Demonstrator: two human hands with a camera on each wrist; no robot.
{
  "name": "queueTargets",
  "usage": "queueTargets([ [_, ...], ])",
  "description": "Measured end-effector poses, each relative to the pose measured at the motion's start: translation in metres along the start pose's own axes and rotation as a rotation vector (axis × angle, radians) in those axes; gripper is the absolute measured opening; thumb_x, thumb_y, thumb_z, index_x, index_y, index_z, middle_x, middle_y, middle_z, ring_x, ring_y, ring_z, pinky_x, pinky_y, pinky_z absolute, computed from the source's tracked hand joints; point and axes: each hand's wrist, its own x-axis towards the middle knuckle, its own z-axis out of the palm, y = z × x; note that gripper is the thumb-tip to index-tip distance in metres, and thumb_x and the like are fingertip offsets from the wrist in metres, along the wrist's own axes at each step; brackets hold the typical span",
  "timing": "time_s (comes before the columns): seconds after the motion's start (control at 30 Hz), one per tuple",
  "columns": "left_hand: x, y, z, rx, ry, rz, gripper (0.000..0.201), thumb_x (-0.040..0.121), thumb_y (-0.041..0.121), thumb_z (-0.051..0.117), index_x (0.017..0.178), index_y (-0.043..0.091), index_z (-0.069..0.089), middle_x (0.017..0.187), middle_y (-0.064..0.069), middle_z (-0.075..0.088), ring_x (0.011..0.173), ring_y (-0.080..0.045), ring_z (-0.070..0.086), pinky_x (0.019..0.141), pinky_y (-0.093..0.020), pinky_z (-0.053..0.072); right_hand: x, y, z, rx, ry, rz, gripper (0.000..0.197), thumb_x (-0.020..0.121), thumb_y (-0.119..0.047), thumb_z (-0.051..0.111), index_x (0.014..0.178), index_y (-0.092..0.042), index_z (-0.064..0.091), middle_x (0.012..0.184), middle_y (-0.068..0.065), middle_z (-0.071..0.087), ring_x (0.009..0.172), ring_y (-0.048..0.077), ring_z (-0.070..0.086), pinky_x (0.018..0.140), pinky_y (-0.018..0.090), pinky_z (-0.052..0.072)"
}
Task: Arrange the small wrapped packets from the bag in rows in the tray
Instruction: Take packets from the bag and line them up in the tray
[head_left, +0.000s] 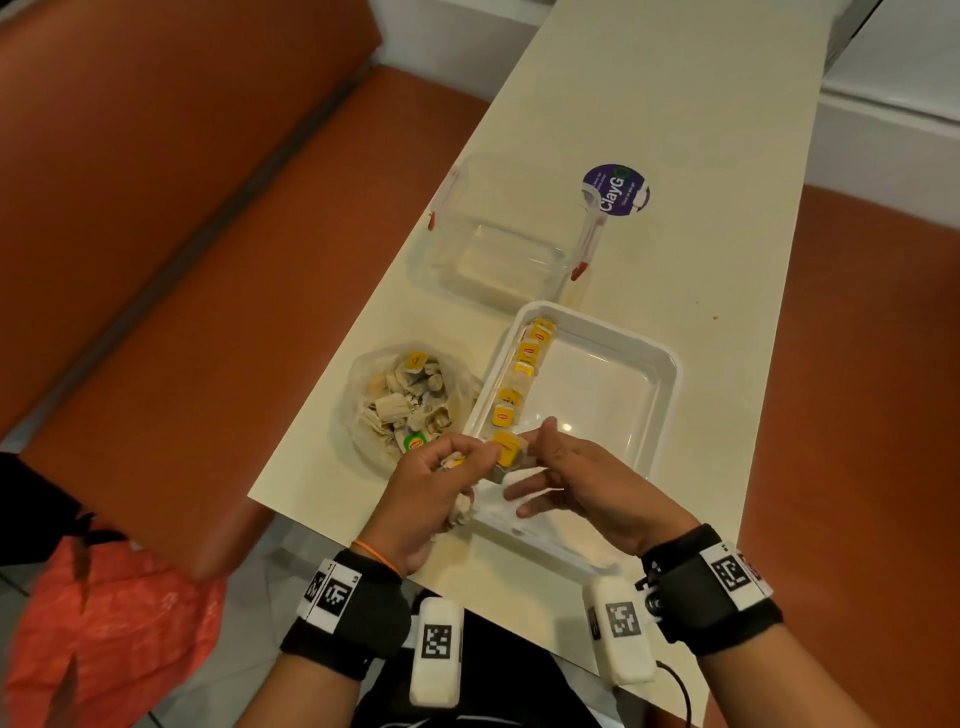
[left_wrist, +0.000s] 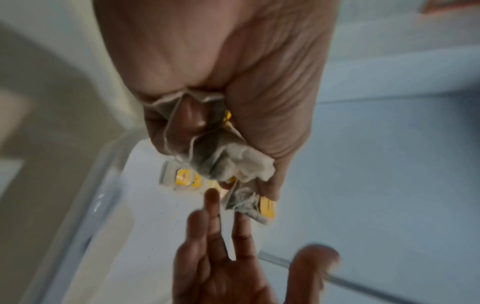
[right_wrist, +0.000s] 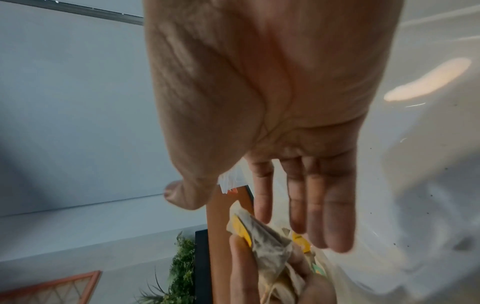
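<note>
My left hand (head_left: 467, 457) grips a bunch of crumpled tea-bag packets (left_wrist: 233, 164) over the near left corner of the white tray (head_left: 660, 395). One yellow-tagged packet (head_left: 506, 449) sticks out of that bunch towards my right hand (head_left: 535, 467). The right hand's fingers (right_wrist: 314, 205) are straight, the thumb stands apart, and the fingertips reach to the packet's edge without closing on it. A row of yellow-tagged packets (head_left: 524, 364) lies along the tray's left wall. The clear bag (head_left: 363, 415) with several more packets sits left of the tray.
A clear plastic container (head_left: 498, 244) with red clips stands just beyond the tray, next to a purple round sticker (head_left: 615, 189) on the cream table. An orange bench runs along the left, and a red plastic bag (head_left: 104, 623) lies at the lower left.
</note>
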Motion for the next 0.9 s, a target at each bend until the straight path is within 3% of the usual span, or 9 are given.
queueTargets([
  [0.1, 0.005, -0.009, -0.001, -0.123, 0.066, -0.118, 0.041, 0.080, 0.044, 0.081, 0.101, 0.010, 0.073, 0.063, -0.002, 0.055, 0.046, -0.011, 0.043, 0.040, -0.018, 0.028, 0.004, 0.006, 0.006, -0.098, 0.076, -0.114, 0.049, 0.090, -0.050, 0.068, 0.121, -0.012, 0.072, 0.115, 0.010, 0.076, 0.107, 0.029, 0.073, 0.097, 0.045, 0.060],
  [0.2, 0.008, -0.015, -0.005, -0.049, 0.064, -0.144, 0.042, 0.087, 0.046, 0.078, 0.106, 0.008, 0.074, 0.064, 0.003, 0.061, 0.048, -0.009, 0.046, 0.041, -0.019, 0.029, 0.015, 0.012, 0.012, -0.148, 0.204, -0.155, 0.021, 0.090, -0.024, 0.080, 0.106, -0.010, 0.076, 0.100, 0.011, 0.078, 0.097, 0.030, 0.075, 0.089, 0.039, 0.063],
  [0.27, 0.008, -0.018, -0.009, -0.043, 0.019, -0.146, 0.049, 0.081, 0.052, 0.085, 0.109, 0.013, 0.077, 0.068, 0.002, 0.063, 0.049, -0.011, 0.045, 0.045, -0.021, 0.027, 0.022, 0.015, 0.014, -0.107, 0.267, -0.143, 0.018, 0.090, -0.017, 0.080, 0.103, -0.005, 0.076, 0.095, 0.015, 0.078, 0.089, 0.029, 0.076, 0.084, 0.036, 0.063],
  [0.37, 0.009, -0.019, -0.015, -0.020, -0.045, -0.157, 0.055, 0.068, 0.050, 0.093, 0.106, 0.012, 0.078, 0.075, -0.004, 0.061, 0.052, -0.013, 0.045, 0.047, -0.023, 0.031, 0.029, 0.019, 0.015, -0.030, 0.307, -0.113, 0.023, 0.089, -0.016, 0.081, 0.104, 0.000, 0.075, 0.094, 0.019, 0.078, 0.084, 0.026, 0.075, 0.081, 0.035, 0.063],
  [0.53, 0.011, -0.019, -0.019, 0.084, 0.048, -0.170, 0.026, 0.084, 0.032, 0.087, 0.096, 0.010, 0.080, 0.076, -0.005, 0.063, 0.050, -0.011, 0.049, 0.045, -0.020, 0.034, 0.034, 0.026, 0.013, -0.009, 0.300, -0.096, 0.021, 0.086, -0.010, 0.083, 0.103, 0.000, 0.077, 0.091, 0.018, 0.079, 0.080, 0.023, 0.076, 0.080, 0.035, 0.064],
  [0.73, 0.011, -0.020, -0.026, 0.100, 0.144, -0.156, 0.020, 0.085, 0.033, 0.085, 0.104, 0.026, 0.082, 0.078, 0.001, 0.072, 0.062, -0.015, 0.050, 0.051, -0.024, 0.035, 0.059, 0.040, 0.009, -0.087, 0.462, -0.069, 0.018, 0.080, -0.007, 0.087, 0.097, -0.004, 0.080, 0.086, 0.015, 0.079, 0.078, 0.023, 0.077, 0.076, 0.031, 0.064],
  [0.9, 0.010, -0.019, -0.035, 0.084, 0.162, -0.163, 0.013, 0.088, 0.030, 0.082, 0.100, 0.025, 0.083, 0.079, 0.002, 0.070, 0.052, -0.013, 0.038, 0.047, -0.021, 0.025, 0.086, 0.048, 0.002, -0.262, 0.571, -0.019, 0.014, 0.080, -0.007, 0.088, 0.091, -0.009, 0.079, 0.079, 0.012, 0.079, 0.067, 0.020, 0.074, 0.074, 0.028, 0.063],
])
